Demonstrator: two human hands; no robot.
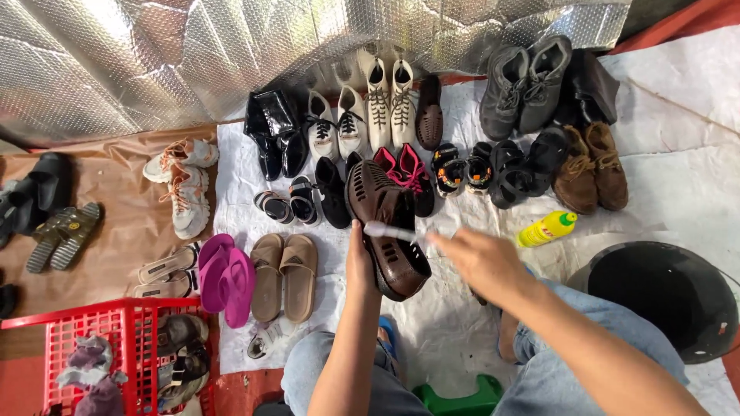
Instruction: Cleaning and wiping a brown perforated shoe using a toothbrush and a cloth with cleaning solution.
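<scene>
My left hand (360, 262) grips the side of a dark brown perforated shoe (385, 223), holding it up over the white sheet. My right hand (479, 258) holds a small white brush (393, 232), blurred with motion, with its head resting across the top of that shoe. My knees in blue jeans frame the bottom of the view.
Many pairs of shoes lie in rows on the white sheet (678, 177). Tan slides (284, 273) and pink flip-flops (225, 277) sit left of the shoe. A yellow bottle (546, 229) and black bucket (667, 296) are at right, a red basket (108, 339) at lower left.
</scene>
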